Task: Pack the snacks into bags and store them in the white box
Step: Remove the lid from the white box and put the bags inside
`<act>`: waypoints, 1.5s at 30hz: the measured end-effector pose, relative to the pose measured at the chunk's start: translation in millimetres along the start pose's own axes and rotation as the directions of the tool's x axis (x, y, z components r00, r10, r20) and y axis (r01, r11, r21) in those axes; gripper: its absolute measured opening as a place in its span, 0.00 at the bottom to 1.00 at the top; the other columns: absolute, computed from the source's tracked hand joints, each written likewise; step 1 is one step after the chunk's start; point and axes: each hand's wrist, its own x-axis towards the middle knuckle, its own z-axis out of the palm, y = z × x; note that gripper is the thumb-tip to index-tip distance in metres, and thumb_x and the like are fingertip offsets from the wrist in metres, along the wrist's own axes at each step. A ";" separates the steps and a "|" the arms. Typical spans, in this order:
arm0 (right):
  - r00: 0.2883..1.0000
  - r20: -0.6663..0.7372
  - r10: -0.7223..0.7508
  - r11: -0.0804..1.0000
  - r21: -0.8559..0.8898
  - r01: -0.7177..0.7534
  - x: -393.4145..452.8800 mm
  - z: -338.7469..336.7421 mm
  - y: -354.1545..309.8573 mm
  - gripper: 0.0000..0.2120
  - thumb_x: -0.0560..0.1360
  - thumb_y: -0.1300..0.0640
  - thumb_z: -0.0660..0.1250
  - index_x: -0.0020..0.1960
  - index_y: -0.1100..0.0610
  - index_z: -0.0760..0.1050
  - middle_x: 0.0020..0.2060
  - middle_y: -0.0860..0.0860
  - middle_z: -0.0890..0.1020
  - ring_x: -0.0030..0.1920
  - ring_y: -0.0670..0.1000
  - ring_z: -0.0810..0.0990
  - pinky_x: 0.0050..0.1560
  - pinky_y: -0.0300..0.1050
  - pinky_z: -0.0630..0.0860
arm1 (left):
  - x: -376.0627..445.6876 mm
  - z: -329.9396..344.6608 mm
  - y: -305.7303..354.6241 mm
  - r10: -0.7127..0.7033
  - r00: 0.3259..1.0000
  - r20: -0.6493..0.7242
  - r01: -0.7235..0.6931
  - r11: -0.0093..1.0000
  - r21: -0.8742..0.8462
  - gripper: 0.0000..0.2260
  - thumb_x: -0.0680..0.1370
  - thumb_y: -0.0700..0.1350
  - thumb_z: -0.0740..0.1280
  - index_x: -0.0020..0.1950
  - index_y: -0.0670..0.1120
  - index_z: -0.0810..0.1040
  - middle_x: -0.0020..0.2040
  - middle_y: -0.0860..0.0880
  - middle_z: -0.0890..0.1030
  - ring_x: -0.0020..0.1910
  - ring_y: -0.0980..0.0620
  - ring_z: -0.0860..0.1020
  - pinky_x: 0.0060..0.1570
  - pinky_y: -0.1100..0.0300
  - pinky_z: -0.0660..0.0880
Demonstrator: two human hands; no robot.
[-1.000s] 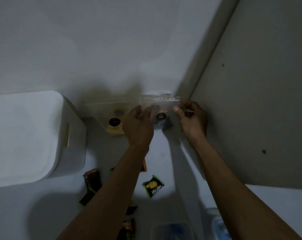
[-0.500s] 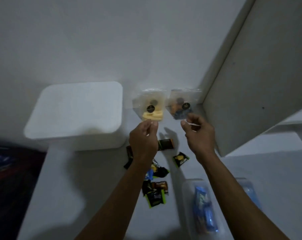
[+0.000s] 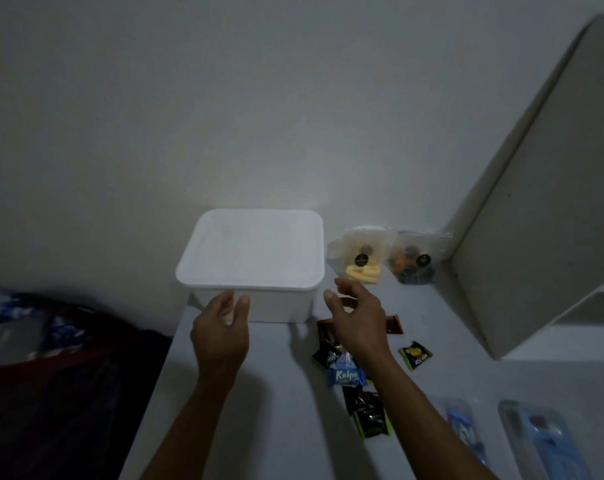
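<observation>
The white box (image 3: 252, 251) stands on the table against the wall with its lid on. Two clear bags lean at the wall right of it: one with yellow snacks (image 3: 361, 258), one with orange and dark snacks (image 3: 413, 259). My left hand (image 3: 220, 332) hovers empty in front of the box's near side, fingers apart. My right hand (image 3: 357, 317) is empty and spread by the box's near right corner, above loose snack packets. Among them are a blue Kalpa packet (image 3: 345, 374), a black and yellow packet (image 3: 414, 355) and dark packets (image 3: 369, 415).
A grey shelf panel (image 3: 536, 216) rises at the right. Two clear plastic trays with blue items (image 3: 543, 441) lie at the near right. The table (image 3: 269, 410) ends at the left, where dark cloth and a blue patterned thing (image 3: 33, 337) lie lower.
Both hands let go of the two bags, which now lean at the wall. The hands drew back and moved left to the front of the box. The view shifted left.
</observation>
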 end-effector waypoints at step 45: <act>0.988 -0.153 -0.012 0.985 -0.175 -0.015 -120.8 72.1 4.5 0.36 0.73 0.46 0.72 0.77 0.50 0.61 0.73 0.45 0.67 0.72 0.43 0.64 0.70 0.41 0.62 | 28.4 -165.0 -76.9 0.011 0.984 0.180 -0.051 0.974 0.220 0.31 0.67 0.54 0.78 0.68 0.48 0.77 0.71 0.49 0.73 0.67 0.49 0.73 0.67 0.58 0.67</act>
